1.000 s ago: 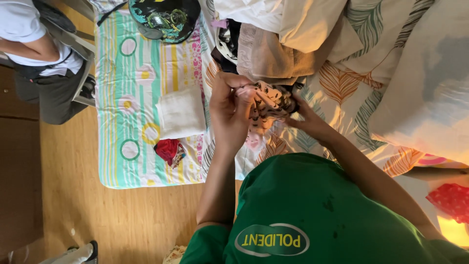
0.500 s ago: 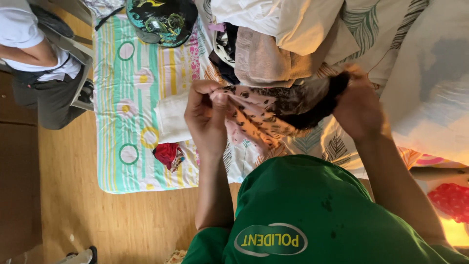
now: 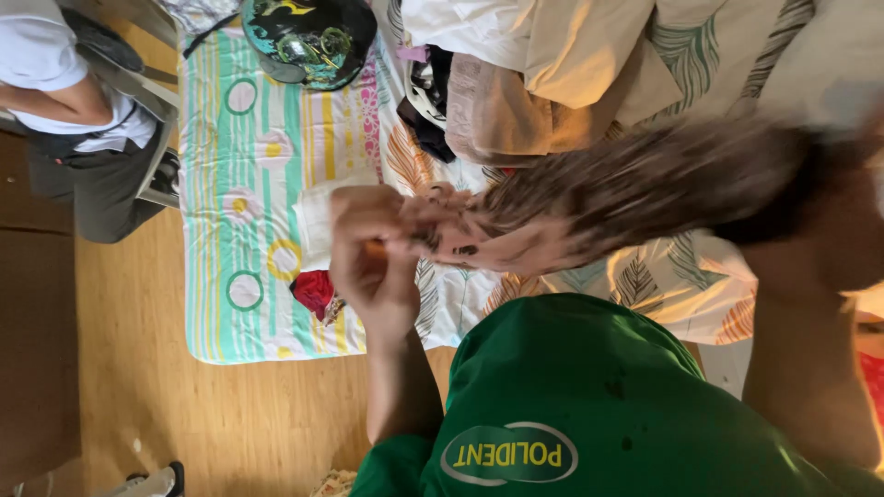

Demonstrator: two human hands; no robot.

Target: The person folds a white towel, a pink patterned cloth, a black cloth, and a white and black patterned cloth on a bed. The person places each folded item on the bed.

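Left hand (image 3: 373,262) pinched on one end of patterned cloth (image 3: 589,198), right hand (image 3: 843,216) clamped on the other, blurred; hands well apart. Stretched between them, above striped sheet (image 3: 235,166). Probably mid-unfolding; next, steady, even tension.

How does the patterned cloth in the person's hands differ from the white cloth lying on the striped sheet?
The patterned cloth is dark-spotted and brownish; the white cloth is plain. The patterned cloth is stretched out in the air between the left hand and right hand, while the white cloth lies folded on the striped sheet. The patterned cloth is blurred; the white cloth is sharp. Both are soft fabric pieces over the bed.
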